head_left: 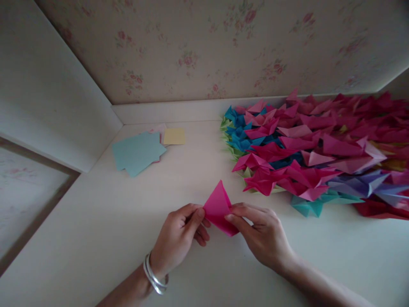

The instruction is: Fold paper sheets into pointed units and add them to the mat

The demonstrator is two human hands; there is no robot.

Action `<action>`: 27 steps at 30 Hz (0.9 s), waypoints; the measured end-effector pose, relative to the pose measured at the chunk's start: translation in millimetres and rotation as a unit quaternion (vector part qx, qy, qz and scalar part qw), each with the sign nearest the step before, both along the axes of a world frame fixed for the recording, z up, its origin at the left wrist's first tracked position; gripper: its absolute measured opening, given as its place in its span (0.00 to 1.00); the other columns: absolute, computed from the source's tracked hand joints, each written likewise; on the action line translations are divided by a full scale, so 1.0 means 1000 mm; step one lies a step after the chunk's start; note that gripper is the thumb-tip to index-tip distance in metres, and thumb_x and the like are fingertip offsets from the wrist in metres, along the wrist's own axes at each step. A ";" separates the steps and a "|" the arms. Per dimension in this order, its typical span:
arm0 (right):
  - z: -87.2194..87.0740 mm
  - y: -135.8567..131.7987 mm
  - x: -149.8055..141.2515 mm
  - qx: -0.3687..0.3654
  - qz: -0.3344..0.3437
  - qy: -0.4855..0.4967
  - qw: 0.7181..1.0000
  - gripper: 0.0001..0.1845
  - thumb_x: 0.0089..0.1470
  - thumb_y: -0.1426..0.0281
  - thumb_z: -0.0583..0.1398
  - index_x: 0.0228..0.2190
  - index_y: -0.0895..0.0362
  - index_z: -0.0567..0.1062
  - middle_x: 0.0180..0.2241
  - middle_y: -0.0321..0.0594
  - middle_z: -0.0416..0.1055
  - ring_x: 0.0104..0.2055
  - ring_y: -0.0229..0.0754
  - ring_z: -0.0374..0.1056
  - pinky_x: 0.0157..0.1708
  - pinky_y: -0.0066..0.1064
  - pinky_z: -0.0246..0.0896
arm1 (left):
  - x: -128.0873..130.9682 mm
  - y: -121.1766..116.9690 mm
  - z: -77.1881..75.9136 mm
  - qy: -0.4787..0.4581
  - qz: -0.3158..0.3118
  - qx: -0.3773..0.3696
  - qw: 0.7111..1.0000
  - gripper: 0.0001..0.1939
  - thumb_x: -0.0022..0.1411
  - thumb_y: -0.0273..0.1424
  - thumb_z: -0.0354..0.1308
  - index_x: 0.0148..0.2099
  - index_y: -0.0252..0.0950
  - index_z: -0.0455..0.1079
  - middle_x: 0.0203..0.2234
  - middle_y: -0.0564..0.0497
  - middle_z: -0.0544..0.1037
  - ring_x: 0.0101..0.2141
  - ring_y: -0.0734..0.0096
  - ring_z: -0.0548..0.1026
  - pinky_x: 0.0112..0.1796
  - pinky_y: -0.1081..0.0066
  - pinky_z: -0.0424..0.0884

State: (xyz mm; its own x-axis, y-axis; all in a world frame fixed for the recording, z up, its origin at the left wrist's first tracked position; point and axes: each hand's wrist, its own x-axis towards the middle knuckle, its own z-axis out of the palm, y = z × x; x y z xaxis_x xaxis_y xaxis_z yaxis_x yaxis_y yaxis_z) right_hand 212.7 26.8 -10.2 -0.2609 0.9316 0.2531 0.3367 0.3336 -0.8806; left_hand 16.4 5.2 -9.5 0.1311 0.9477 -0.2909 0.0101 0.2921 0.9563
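Nearest the camera: two bare forearms at the lower edge, the left forearm [126,291] with silvery bangles [155,276] at the wrist, the right forearm [318,277] plain.

Left hand [177,232] pinched the left corner of the pink paper [217,208] between thumb and fingers, remaining fingers loosely curled below. Right hand [263,230] gripped the opposite edge, thumb on the near face, index finger along the upper side. Two-sided hold probably kept so light a piece steady and its creases aligned; neither hand alone would likely have managed both. Paper sat between the hands, in front of the wearer; whether its lower tip touched the white tabletop [198,170], could not tell.

Off to the right, just beyond the right hand, a crowded spread of folded paper pieces [271,151], mostly pinks, with blue, pale green, lilac and red among them. Blue-green sheets [137,151] and a yellow sheet [174,136] lay flat at far left, apart from the spread, presumably to leave elbow room.

Appearance of the held paper: vivid magenta, roughly kite-shaped, peak pointing away, smooth broad face, a darker folded flap along the right edge, lower end tapering towards the right hand.
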 end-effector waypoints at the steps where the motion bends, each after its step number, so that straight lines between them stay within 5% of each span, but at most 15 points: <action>1: -0.001 0.000 0.000 0.001 -0.004 0.001 1.000 0.10 0.59 0.67 0.64 0.27 0.56 0.81 0.23 0.38 0.76 0.23 0.39 0.69 0.24 0.27 0.63 | -0.001 0.000 0.000 -0.004 -0.003 -0.005 1.000 0.19 0.65 0.45 0.58 0.37 0.33 0.74 0.19 0.52 0.77 0.19 0.73 0.76 0.21 0.77 0.74; 8: 0.002 -0.003 0.002 -0.025 -0.002 0.007 1.000 0.11 0.57 0.63 0.65 0.27 0.55 0.82 0.20 0.38 0.75 0.20 0.40 0.66 0.22 0.29 0.59 | -0.004 0.003 0.002 -0.030 -0.003 -0.029 0.999 0.18 0.63 0.45 0.60 0.36 0.32 0.75 0.19 0.50 0.79 0.21 0.72 0.77 0.23 0.76 0.75; 13: 0.011 -0.001 0.005 -0.120 0.129 0.081 0.981 0.26 0.66 0.61 0.54 0.18 0.57 0.73 0.19 0.34 0.62 0.22 0.36 0.56 0.23 0.30 0.50 | -0.003 0.004 0.005 -0.050 0.001 -0.045 0.998 0.20 0.62 0.46 0.61 0.33 0.32 0.75 0.18 0.51 0.78 0.19 0.72 0.75 0.21 0.76 0.73; 18: 0.015 0.002 0.006 -0.148 0.161 0.135 0.966 0.19 0.63 0.64 0.60 0.21 0.58 0.73 0.23 0.36 0.66 0.25 0.37 0.61 0.27 0.30 0.53 | -0.003 0.005 0.005 -0.056 -0.008 -0.065 0.996 0.22 0.59 0.49 0.62 0.31 0.32 0.74 0.17 0.51 0.77 0.18 0.73 0.75 0.19 0.77 0.71; 27: 0.013 0.003 0.006 -0.172 0.174 0.144 0.959 0.23 0.65 0.63 0.56 0.20 0.57 0.67 0.23 0.36 0.63 0.27 0.38 0.60 0.28 0.31 0.53 | -0.004 0.005 0.002 -0.063 -0.017 -0.067 0.996 0.21 0.61 0.47 0.62 0.31 0.31 0.74 0.17 0.52 0.76 0.18 0.75 0.74 0.19 0.79 0.69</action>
